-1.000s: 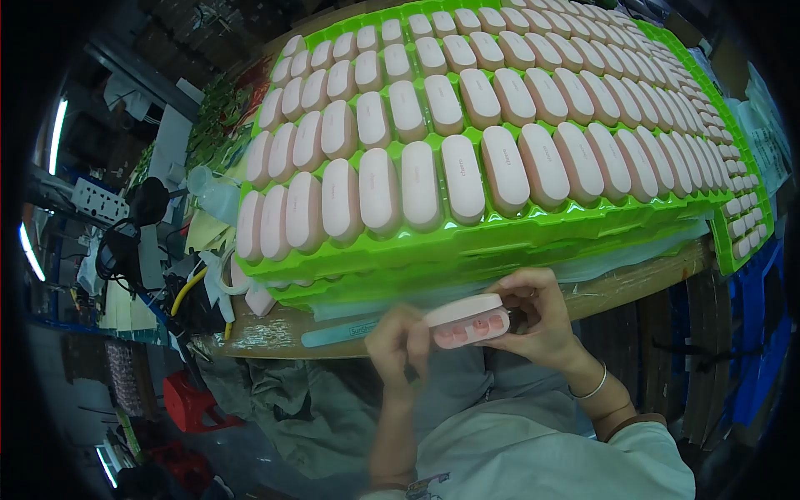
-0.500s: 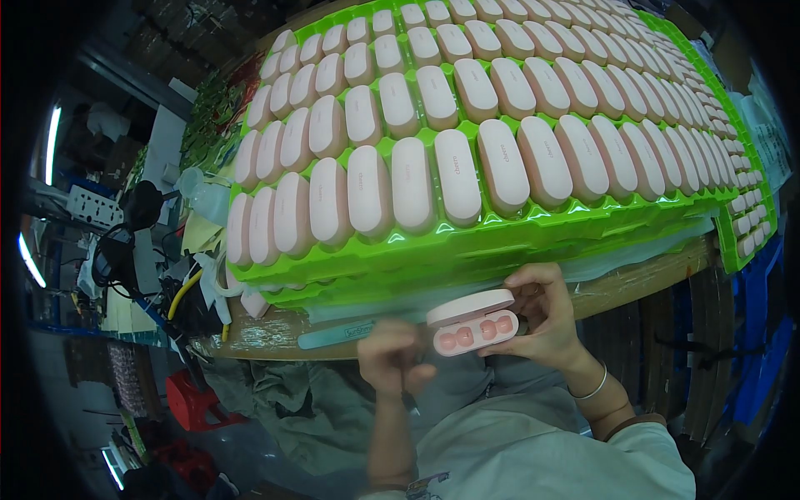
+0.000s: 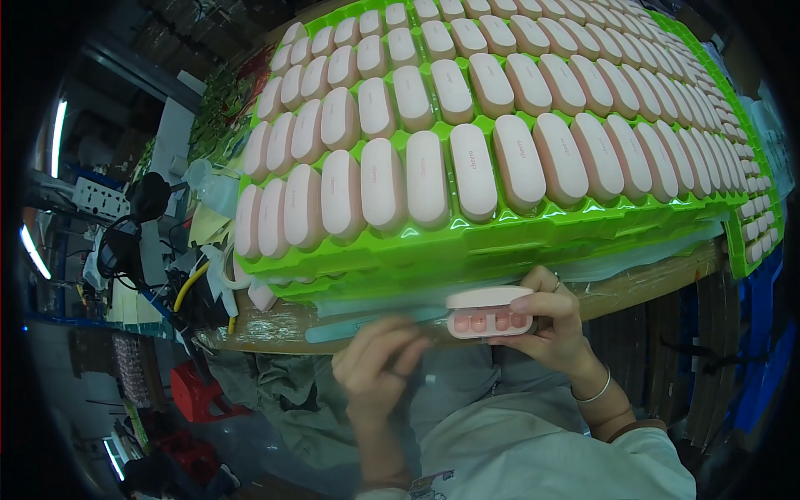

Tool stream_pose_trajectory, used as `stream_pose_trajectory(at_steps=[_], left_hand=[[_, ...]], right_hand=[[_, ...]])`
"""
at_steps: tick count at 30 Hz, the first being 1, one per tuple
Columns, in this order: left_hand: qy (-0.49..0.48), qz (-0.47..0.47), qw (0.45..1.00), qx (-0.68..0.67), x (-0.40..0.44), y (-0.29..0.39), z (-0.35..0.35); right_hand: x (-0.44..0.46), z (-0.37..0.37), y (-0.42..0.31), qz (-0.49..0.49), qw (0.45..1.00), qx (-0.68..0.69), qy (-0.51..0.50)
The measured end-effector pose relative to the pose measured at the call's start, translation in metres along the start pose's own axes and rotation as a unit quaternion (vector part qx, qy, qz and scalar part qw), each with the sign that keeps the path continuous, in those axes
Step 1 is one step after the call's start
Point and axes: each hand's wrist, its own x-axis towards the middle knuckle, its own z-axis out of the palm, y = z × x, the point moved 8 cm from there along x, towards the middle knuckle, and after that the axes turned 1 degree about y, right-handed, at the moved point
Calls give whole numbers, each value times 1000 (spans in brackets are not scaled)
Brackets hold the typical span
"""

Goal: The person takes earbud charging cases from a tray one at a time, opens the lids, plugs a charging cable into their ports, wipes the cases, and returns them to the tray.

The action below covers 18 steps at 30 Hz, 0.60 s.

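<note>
My right hand (image 3: 554,325) grips a pink earbud case (image 3: 492,332) at its right end, thumb and fingers on lid and base. The pale lid (image 3: 487,297) is hinged up, and rounded, glossy pink pieces sit in the wells on both sides of a white divider. To the left of the case and apart from it is my left hand (image 3: 375,367), blurred by motion, its fingers bent and apart from the thumb, with nothing visible in them. A tiny white piece (image 3: 430,379) shows below and right of that hand, over the lap.
A stack of green trays (image 3: 500,237) with rows of closed pink cases (image 3: 473,171) fills the table. A flat teal strip (image 3: 333,331) lies along the front edge of the wooden table (image 3: 258,333). Cables and a power strip (image 3: 102,202) are at left, above a red stool (image 3: 196,392).
The open case has moved slightly right and up, turning more level. My left hand has drawn away to the left. The tiny white piece has come into sight, and the whole view has shifted slightly.
</note>
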Motion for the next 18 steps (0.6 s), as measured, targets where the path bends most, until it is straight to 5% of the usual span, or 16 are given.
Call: stream_pose_trajectory(at_steps=[2, 11, 18], left_hand=[[-74, -49, 991, 101, -2, -14, 9], [-112, -22, 960, 257, -7, -16, 3], [-99, 28, 968, 229, -13, 8, -10]], right_hand=[[3, 8, -2, 7, 994, -83, -65], [2, 9, 0, 48, 995, -79, -46], [2, 9, 1, 38, 995, -78, -43]])
